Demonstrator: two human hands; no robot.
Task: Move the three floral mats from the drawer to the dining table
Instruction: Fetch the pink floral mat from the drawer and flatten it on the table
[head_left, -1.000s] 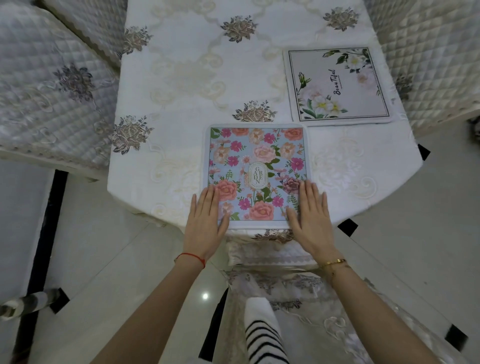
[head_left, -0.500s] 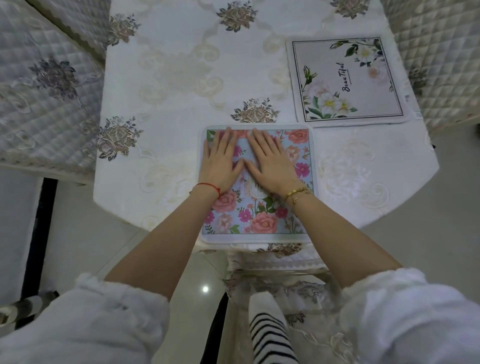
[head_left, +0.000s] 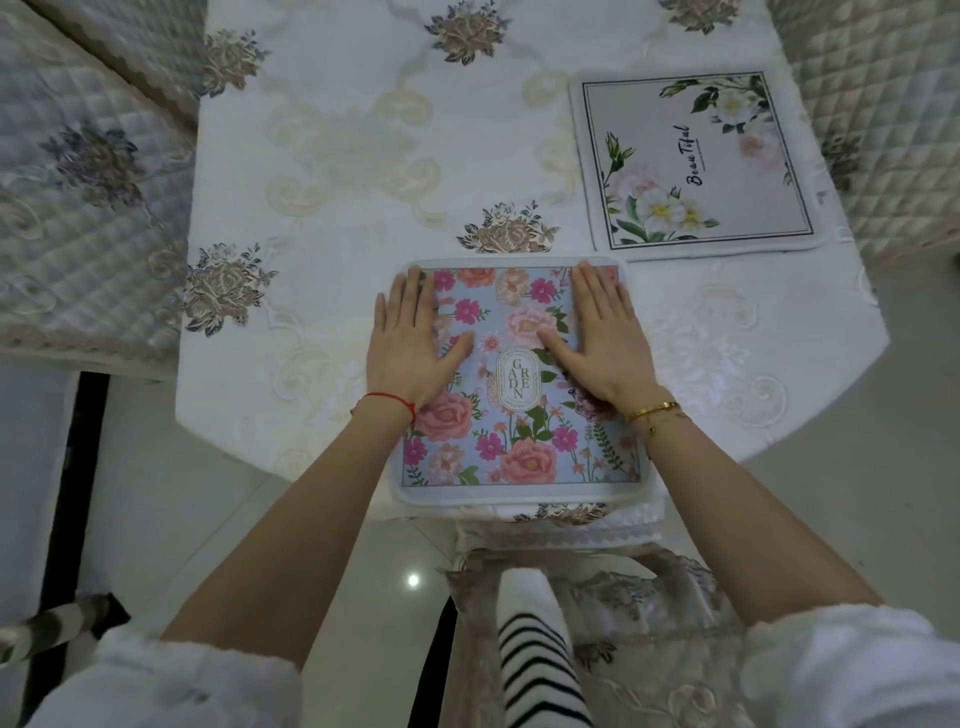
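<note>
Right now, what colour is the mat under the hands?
Light blue with pink and peach flowers, the mat shows best in the head view.

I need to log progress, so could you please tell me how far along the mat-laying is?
Done: the grey white-flowered mat lies on the dining table. In hand: the left hand and right hand press flat on the blue pink-flowered mat. Left: a third mat is not in view.

Two bare forearms, white fluffy sleeves (head_left: 171, 680) pushed up near elbows. Thin red string bracelet (head_left: 390, 402) on left wrist. Gold bangle (head_left: 653, 410) plus fine gold chain on right wrist. White sock with black stripes (head_left: 540, 665) below.
</note>
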